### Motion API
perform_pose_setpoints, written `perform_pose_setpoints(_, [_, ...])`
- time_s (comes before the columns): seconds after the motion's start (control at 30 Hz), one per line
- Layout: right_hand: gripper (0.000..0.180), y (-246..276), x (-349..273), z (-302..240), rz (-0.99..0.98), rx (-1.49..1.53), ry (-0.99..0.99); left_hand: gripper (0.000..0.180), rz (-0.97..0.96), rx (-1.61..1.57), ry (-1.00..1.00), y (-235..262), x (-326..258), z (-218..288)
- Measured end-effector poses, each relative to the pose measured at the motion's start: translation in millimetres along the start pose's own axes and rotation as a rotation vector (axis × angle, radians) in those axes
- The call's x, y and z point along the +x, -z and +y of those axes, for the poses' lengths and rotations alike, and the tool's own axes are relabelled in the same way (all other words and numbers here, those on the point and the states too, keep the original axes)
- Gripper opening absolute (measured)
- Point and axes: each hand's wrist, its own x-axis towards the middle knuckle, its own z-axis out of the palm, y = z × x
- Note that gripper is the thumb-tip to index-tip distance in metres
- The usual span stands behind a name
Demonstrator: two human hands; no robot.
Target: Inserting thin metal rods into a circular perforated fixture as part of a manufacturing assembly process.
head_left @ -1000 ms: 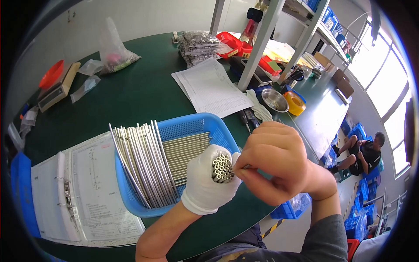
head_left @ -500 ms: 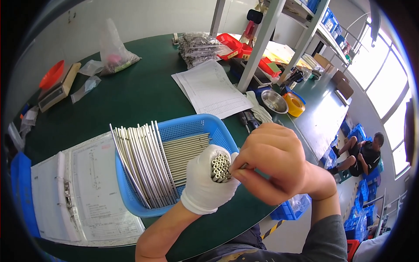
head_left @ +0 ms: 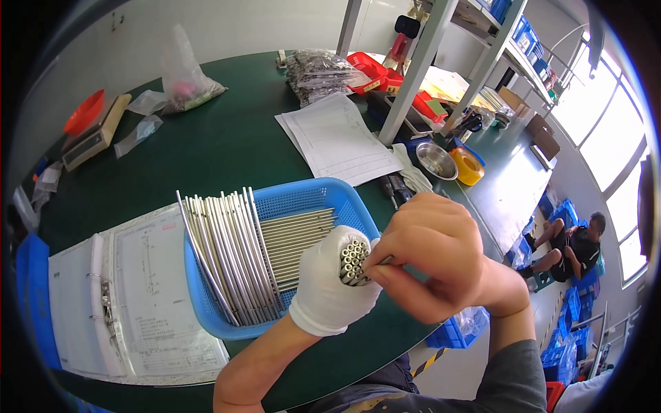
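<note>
My left hand (head_left: 323, 292), in a white glove, is closed round a bundle of slim metal tubes (head_left: 352, 260), their hollow round ends facing up toward me. Right beside those ends is my bare right hand (head_left: 435, 251), thumb and forefinger pinched on a thin metal piece (head_left: 387, 260). Most of that piece is hidden by the fingers. Behind and left of the bundle stands a blue plastic basket (head_left: 361, 203). In it, one row of long silvery tubes (head_left: 227, 258) leans upright, and another layer of tubes (head_left: 296, 241) lies flat.
An open ring binder (head_left: 155, 310) lies left of the basket. Farther back are paper sheets (head_left: 337, 141), a scale with a red pan (head_left: 86, 113), plastic bags (head_left: 186, 79) and a metal bowl (head_left: 436, 162). Shelf posts (head_left: 416, 76) rise at the back. A seated person (head_left: 575, 248) is at far right.
The view has shifted slightly. Both hands keep the same grips, with the right fingers still at the tube ends.
</note>
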Motion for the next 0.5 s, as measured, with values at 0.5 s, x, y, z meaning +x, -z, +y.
perform_pose_setpoints(0.5, [0.013, -1.3, 1.7, -0.8, -0.012, 0.039, -0.003, 0.027, -0.050, 0.042, -0.016, -0.4, -1.1, -4.5])
